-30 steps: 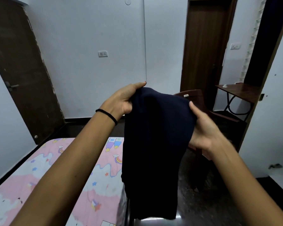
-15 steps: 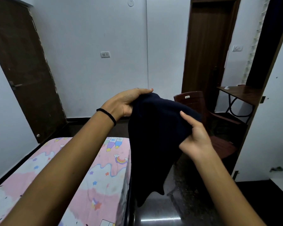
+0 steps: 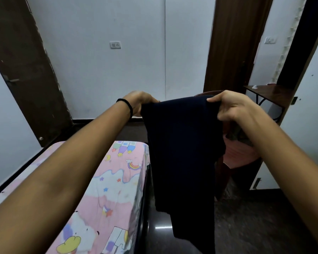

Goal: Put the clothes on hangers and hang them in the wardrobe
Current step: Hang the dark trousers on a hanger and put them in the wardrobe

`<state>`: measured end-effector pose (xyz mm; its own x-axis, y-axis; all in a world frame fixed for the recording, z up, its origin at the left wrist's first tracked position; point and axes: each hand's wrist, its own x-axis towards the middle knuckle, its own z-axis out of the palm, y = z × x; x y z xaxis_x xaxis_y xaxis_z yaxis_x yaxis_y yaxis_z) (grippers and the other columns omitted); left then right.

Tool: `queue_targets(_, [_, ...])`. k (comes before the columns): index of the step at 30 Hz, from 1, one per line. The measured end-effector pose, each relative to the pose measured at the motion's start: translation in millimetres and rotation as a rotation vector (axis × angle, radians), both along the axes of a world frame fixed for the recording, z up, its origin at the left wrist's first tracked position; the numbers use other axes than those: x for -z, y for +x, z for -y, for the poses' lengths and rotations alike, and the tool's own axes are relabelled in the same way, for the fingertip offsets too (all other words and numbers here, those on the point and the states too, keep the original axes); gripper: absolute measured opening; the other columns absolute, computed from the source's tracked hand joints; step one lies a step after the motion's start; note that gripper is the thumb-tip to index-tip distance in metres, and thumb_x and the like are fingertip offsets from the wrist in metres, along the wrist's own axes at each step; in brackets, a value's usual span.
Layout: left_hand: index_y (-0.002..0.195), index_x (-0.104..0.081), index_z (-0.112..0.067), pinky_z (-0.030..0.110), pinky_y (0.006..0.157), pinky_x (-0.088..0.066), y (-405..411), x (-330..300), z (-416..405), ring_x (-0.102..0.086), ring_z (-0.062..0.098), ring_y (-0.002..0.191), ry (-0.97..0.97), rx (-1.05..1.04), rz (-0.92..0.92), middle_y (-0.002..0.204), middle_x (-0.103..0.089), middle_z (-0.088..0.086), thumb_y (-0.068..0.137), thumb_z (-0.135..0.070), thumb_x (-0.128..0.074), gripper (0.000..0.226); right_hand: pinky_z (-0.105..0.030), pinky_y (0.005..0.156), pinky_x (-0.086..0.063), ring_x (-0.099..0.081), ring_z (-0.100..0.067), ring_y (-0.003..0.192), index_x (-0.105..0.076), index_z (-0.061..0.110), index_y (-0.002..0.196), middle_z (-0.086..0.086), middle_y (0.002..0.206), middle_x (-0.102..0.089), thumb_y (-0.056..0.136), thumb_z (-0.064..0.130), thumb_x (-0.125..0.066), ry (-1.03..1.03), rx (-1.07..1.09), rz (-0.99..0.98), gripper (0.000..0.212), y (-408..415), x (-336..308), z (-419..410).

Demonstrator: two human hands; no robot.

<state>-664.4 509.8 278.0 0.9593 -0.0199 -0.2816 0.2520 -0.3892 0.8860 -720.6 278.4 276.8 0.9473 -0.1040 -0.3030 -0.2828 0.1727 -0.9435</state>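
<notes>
A dark navy garment (image 3: 182, 149) hangs in front of me over the gap between bed and chair. My left hand (image 3: 139, 102), with a black band on its wrist, grips the garment's top left corner. My right hand (image 3: 228, 107) grips its top right corner, thumb on top. The cloth is stretched flat between the two hands and its lower end dangles near the floor. No hanger and no wardrobe interior show in this view.
A bed with a pink cartoon sheet (image 3: 103, 195) fills the lower left. A brown plastic chair (image 3: 237, 154) stands behind the garment on the right, a small dark table (image 3: 268, 92) beyond it. Dark wooden doors (image 3: 26, 70) flank the white wall. A white panel (image 3: 308, 110) stands at the right.
My right hand has moved from the garment's front up to its top right corner and taken hold. Both hands have spread apart, pulling the bunched cloth flat.
</notes>
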Motion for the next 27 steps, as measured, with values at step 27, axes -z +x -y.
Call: queue_targets(27, [0.098,-0.074,-0.021,0.024,0.084,-0.051,17.9,-20.0,-3.6,-0.065,0.009,0.089,0.693,0.510,0.412,0.094,-0.072,-0.006,0.062,-0.057,-0.081,0.051,-0.031,0.090,-0.052,-0.062,-0.027,0.109,-0.055,0.003,0.130,-0.019,0.124,-0.059,0.083,-0.017,-0.053,-0.476,-0.256,0.154,0.051,31.4,-7.7,15.5])
